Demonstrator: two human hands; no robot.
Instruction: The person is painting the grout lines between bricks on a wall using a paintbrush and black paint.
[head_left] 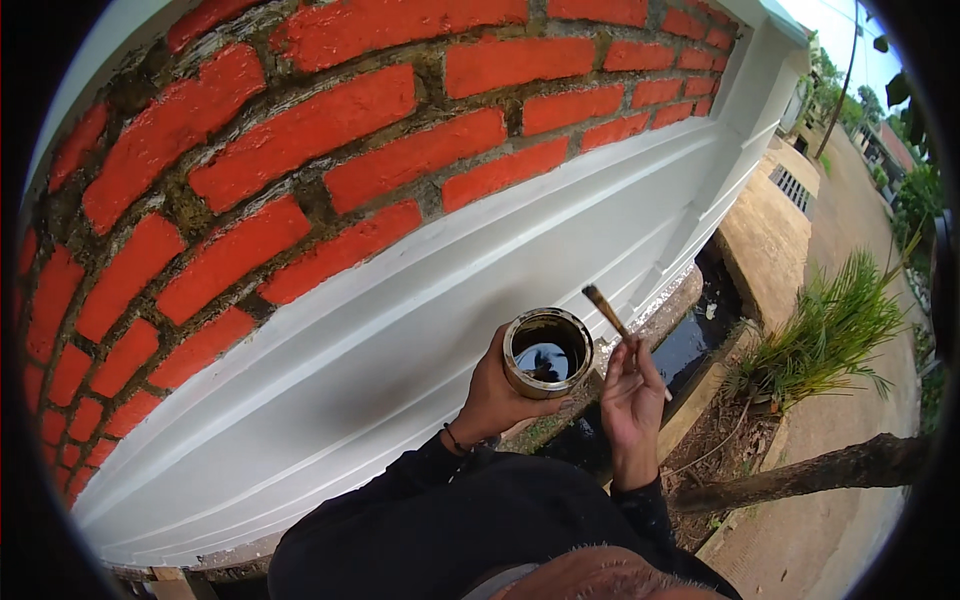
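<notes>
My left hand (497, 385) is wrapped round a round open can (516, 378), holding it upright in front of me. Dark, glossy liquid (546, 361) shows inside it, and its rim is stained. In my right hand (634, 398), the fingers pinch a thin paintbrush (607, 312) just to the right of the can. The brush's dark bristles point up and to the left, apart from the can and the wall. Ahead stands a wall of red-painted bricks (475, 70) with dark, rough mortar between them. Below the bricks runs a smooth white base (380, 345) with moulded ledges.
A ditch with dark water (690, 352) runs along the wall's foot at right. Beyond it are a concrete slab (765, 230), a bushy green plant (825, 335), a slanting tree trunk (810, 478) and a road (850, 220). A white pillar (752, 85) ends the wall.
</notes>
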